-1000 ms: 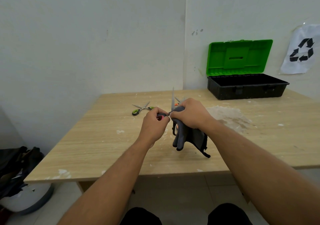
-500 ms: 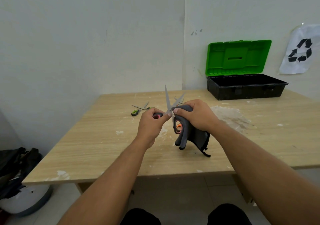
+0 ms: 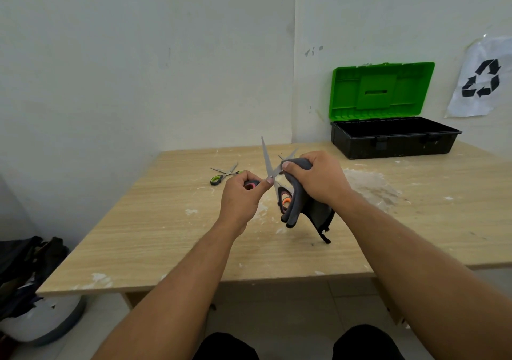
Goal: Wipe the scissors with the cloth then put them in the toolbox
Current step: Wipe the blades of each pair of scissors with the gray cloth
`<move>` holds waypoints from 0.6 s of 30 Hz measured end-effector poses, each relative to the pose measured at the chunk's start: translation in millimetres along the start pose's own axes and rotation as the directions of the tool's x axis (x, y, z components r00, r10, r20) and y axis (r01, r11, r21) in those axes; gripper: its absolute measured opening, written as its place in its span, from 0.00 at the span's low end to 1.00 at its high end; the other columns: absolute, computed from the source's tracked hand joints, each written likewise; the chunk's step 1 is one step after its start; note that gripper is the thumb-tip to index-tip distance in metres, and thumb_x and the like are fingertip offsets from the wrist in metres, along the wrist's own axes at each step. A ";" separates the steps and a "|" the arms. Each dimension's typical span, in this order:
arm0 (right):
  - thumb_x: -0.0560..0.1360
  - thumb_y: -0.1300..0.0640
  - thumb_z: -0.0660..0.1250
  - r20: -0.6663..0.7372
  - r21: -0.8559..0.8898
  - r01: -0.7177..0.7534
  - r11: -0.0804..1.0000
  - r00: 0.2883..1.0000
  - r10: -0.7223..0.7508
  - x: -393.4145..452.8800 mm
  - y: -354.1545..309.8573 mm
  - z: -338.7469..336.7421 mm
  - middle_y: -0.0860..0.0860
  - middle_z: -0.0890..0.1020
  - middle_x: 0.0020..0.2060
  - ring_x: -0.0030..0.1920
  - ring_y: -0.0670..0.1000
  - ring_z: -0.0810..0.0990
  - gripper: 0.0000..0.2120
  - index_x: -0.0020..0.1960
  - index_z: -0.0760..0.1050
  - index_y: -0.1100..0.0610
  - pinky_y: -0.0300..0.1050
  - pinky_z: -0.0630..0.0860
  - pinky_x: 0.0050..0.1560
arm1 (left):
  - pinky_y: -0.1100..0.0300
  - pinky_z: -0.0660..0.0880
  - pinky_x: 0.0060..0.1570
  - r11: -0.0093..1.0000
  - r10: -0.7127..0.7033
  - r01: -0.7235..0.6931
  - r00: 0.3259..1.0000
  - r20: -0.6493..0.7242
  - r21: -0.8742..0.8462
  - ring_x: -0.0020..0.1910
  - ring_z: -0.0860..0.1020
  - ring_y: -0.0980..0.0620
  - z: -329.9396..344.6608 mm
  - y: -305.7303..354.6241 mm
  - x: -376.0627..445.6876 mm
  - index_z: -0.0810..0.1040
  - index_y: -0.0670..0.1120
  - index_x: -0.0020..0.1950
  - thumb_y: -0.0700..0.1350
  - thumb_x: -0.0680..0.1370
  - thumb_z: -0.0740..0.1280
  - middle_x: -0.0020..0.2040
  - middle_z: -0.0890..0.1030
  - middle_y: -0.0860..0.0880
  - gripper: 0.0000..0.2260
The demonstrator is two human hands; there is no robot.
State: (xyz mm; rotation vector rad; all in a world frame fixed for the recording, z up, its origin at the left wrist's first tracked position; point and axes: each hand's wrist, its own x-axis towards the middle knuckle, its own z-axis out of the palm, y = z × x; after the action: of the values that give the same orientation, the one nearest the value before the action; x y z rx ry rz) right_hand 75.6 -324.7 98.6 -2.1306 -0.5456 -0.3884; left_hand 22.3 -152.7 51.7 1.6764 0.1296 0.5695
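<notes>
I'm mid-wipe: left hand (image 3: 239, 194) fingers grip the scissors (image 3: 268, 163) handle, right hand (image 3: 318, 178) fingers clamp the cloth (image 3: 297, 201) on one blade; toolbox (image 3: 393, 140) beyond, unfilled.

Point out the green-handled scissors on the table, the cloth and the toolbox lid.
green-handled scissors (image 3: 217, 179), head view, on the green handle loop.
cloth (image 3: 296, 203), head view, on the hanging grey fold under the right hand.
toolbox lid (image 3: 381, 89), head view, on its raised green inner face.

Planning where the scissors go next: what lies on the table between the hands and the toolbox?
In the head view, only bare table with a white dusty smear lies before the open toolbox.
</notes>
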 end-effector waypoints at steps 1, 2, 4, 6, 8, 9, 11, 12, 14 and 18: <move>0.74 0.42 0.69 -0.013 0.003 0.005 1.000 1.000 -0.005 -0.2 0.3 0.2 0.55 0.81 0.31 0.30 0.54 0.77 0.19 0.36 0.80 0.57 0.42 0.70 0.30 | 0.53 0.67 0.35 1.000 -0.001 0.001 1.000 -0.002 0.003 0.28 0.66 0.55 -0.3 -0.3 0.3 0.78 0.49 0.35 0.52 0.72 0.77 0.26 0.69 0.58 0.12; 0.75 0.41 0.69 -0.011 0.015 0.013 1.000 1.000 -0.013 -0.6 0.7 0.7 0.55 0.81 0.31 0.30 0.52 0.76 0.19 0.36 0.80 0.57 0.42 0.70 0.30 | 0.54 0.68 0.35 1.000 -0.001 0.001 1.000 0.001 0.003 0.28 0.66 0.55 -0.6 -0.4 0.4 0.78 0.49 0.36 0.52 0.72 0.77 0.26 0.69 0.59 0.12; 0.74 0.41 0.69 0.024 0.029 0.036 0.999 0.999 -0.037 -1.8 0.9 2.6 0.54 0.79 0.29 0.27 0.46 0.73 0.20 0.35 0.78 0.56 0.38 0.68 0.28 | 0.54 0.68 0.35 1.000 0.002 -0.002 1.000 0.011 -0.001 0.27 0.66 0.56 -0.4 0.0 0.5 0.77 0.49 0.36 0.52 0.72 0.77 0.25 0.70 0.59 0.12; 0.74 0.40 0.70 0.069 0.004 0.054 0.999 0.996 -0.054 -2.8 1.1 5.3 0.50 0.77 0.25 0.25 0.43 0.71 0.20 0.33 0.78 0.55 0.35 0.66 0.25 | 0.55 0.68 0.35 1.000 0.005 -0.005 1.000 0.013 -0.004 0.27 0.67 0.56 0.8 0.8 -0.1 0.77 0.49 0.35 0.52 0.72 0.77 0.26 0.71 0.59 0.13; 0.73 0.38 0.70 0.077 -0.006 0.048 0.999 0.996 -0.048 -2.4 3.1 6.9 0.50 0.76 0.25 0.25 0.44 0.71 0.21 0.33 0.78 0.55 0.36 0.66 0.26 | 0.56 0.68 0.34 1.000 0.011 -0.011 1.000 0.016 -0.005 0.27 0.67 0.56 1.7 1.2 -0.8 0.77 0.48 0.35 0.52 0.72 0.77 0.25 0.70 0.59 0.13; 0.73 0.38 0.70 0.064 -0.006 0.038 0.999 0.997 -0.037 -1.9 4.7 7.1 0.50 0.76 0.25 0.25 0.44 0.70 0.22 0.33 0.78 0.56 0.37 0.66 0.26 | 0.56 0.67 0.33 1.000 0.012 -0.012 1.000 0.018 -0.002 0.27 0.67 0.56 1.5 0.8 -1.1 0.77 0.48 0.36 0.52 0.72 0.77 0.25 0.70 0.59 0.13; 0.73 0.38 0.70 0.015 -0.013 0.020 1.000 1.000 -0.020 -0.3 7.9 7.2 0.49 0.75 0.25 0.24 0.43 0.69 0.23 0.32 0.76 0.56 0.37 0.65 0.26 | 0.56 0.67 0.33 1.000 0.014 -0.014 1.000 0.018 0.002 0.27 0.66 0.56 -0.3 -0.3 -1.5 0.77 0.47 0.36 0.51 0.73 0.77 0.25 0.69 0.58 0.13; 0.73 0.37 0.70 -0.013 -0.017 0.015 1.000 1.000 -0.015 0.8 9.7 7.2 0.49 0.74 0.25 0.24 0.44 0.69 0.23 0.32 0.76 0.56 0.37 0.65 0.25 | 0.56 0.67 0.33 1.000 0.018 -0.018 1.000 0.018 0.001 0.27 0.66 0.56 -1.3 -1.1 -1.6 0.78 0.47 0.36 0.51 0.73 0.77 0.26 0.69 0.58 0.12; 0.73 0.36 0.69 -0.064 -0.027 -0.004 1.000 0.998 0.002 4.0 13.2 5.7 0.50 0.76 0.25 0.25 0.46 0.71 0.25 0.32 0.75 0.58 0.39 0.65 0.26 | 0.55 0.66 0.33 1.000 0.027 -0.027 1.000 0.016 0.002 0.27 0.65 0.55 -2.7 -2.8 -1.8 0.78 0.47 0.36 0.50 0.72 0.77 0.26 0.69 0.57 0.12; 0.72 0.36 0.69 -0.124 -0.040 -0.060 0.997 0.991 0.054 13.0 20.0 -2.2 0.50 0.79 0.27 0.28 0.47 0.76 0.24 0.34 0.77 0.56 0.42 0.70 0.28 | 0.54 0.66 0.33 0.999 0.027 -0.028 1.000 0.009 0.018 0.28 0.65 0.53 -4.5 -5.2 -3.3 0.77 0.50 0.33 0.50 0.72 0.77 0.27 0.69 0.56 0.12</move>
State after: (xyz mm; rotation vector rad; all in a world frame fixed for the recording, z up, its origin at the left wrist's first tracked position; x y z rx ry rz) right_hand 96.7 -333.8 92.2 -2.1424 -0.4083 -0.4992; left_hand 18.7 -149.0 46.2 1.7003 0.1062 0.5835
